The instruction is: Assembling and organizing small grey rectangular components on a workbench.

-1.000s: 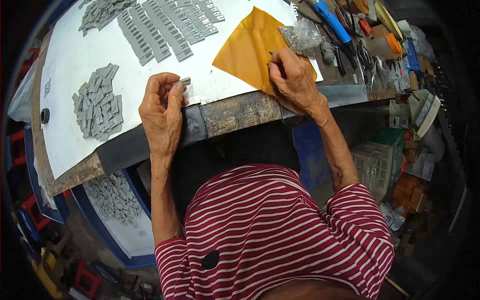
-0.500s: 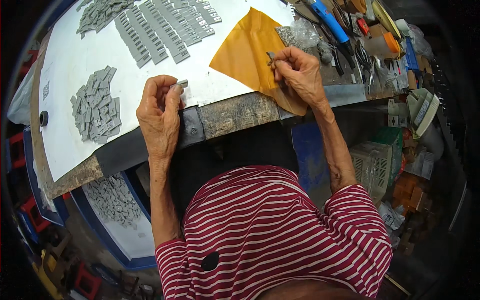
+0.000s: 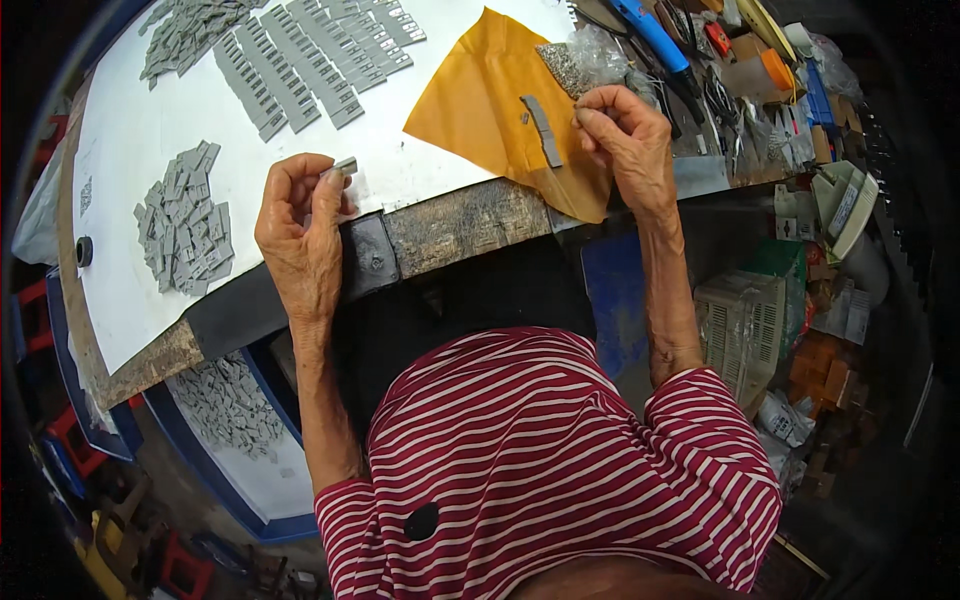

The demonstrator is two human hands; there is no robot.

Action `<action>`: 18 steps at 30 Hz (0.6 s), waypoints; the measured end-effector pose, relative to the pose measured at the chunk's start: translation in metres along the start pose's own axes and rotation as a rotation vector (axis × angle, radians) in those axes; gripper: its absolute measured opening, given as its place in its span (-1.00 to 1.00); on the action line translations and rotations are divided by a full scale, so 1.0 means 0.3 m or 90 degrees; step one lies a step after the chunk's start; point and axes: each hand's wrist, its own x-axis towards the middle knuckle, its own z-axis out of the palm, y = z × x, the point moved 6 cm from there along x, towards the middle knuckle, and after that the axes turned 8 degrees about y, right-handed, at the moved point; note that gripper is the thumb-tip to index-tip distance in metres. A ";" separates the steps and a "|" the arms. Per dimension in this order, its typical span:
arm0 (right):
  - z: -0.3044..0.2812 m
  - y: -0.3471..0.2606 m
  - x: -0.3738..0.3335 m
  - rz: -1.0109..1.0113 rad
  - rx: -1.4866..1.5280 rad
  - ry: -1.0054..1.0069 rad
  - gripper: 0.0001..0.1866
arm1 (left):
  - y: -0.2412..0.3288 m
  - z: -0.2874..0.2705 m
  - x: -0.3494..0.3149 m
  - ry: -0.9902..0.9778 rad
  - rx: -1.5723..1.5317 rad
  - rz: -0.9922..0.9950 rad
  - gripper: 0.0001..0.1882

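Note:
Between the thumb and fingers of my left hand [image 3: 305,215] is a small flat grey piece [image 3: 346,165], held just above the table's front edge. My right hand [image 3: 632,140] is closed in a pinch at the right border of a yellow-orange sheet [image 3: 465,105]; whatever its fingertips hold is too small or hidden to make out. Beside that hand, a short line of grey pieces [image 3: 543,132] lies on the sheet, with a tiny dark part [image 3: 525,118] next to it. Small shiny parts [image 3: 562,68] lie at the sheet's far right edge.
Several rows of grey pieces [image 3: 315,75] lie on white paper [image 3: 385,150], with loose heaps at far left and near left [image 3: 187,220]. A blue tool [image 3: 655,35], cables and plastic bags crowd the right. Below the table, a blue tray [image 3: 275,525] holds more pieces.
My right hand has moved right, off the middle of the yellow-orange sheet, uncovering the line of grey pieces there. My left hand keeps its piece. The whole view has shifted slightly.

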 end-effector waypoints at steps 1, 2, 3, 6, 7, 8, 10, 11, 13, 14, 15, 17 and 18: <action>0.024 -0.003 -0.008 0.015 0.042 -0.020 -0.92 | 0.002 -0.002 0.000 0.001 0.003 0.001 -0.90; 0.049 -0.004 -0.016 0.030 0.085 -0.041 -0.91 | 0.006 -0.003 -0.001 0.001 -0.008 0.006 -0.90; 0.066 -0.003 -0.022 0.029 0.099 -0.044 -0.89 | 0.011 -0.004 -0.001 0.000 -0.020 0.011 -0.89; 0.161 -0.017 -0.054 0.090 0.212 -0.104 -0.87 | 0.027 -0.004 -0.010 0.005 -0.060 -0.012 -0.88; 0.194 -0.026 -0.063 0.109 0.254 -0.134 -0.86 | 0.028 0.001 -0.014 -0.001 -0.063 -0.022 -0.86; 0.228 -0.036 -0.073 0.129 0.296 -0.164 -0.85 | 0.028 0.004 -0.017 -0.007 -0.066 -0.032 -0.83; 0.284 -0.044 -0.082 0.145 0.317 -0.177 -0.84 | 0.021 0.014 -0.018 -0.029 -0.080 -0.051 -0.83; 0.307 -0.040 -0.085 0.164 0.328 -0.176 -0.83 | 0.014 0.017 -0.018 -0.033 -0.089 -0.067 -0.83; 0.343 -0.033 -0.087 0.188 0.344 -0.177 -0.81 | 0.013 0.015 -0.017 -0.026 -0.082 -0.068 -0.83; 0.356 -0.030 -0.087 0.188 0.345 -0.180 -0.81 | 0.015 0.018 -0.018 -0.029 -0.091 -0.075 -0.84; 0.369 -0.024 -0.088 0.193 0.339 -0.187 -0.82 | 0.015 0.020 -0.018 -0.032 -0.101 -0.083 -0.86; 0.391 -0.019 -0.089 0.199 0.332 -0.197 -0.83 | 0.012 0.017 -0.016 -0.030 -0.096 -0.084 -0.85; 0.397 -0.018 -0.088 0.190 0.312 -0.193 -0.84 | 0.010 0.018 -0.016 -0.034 -0.090 -0.088 -0.84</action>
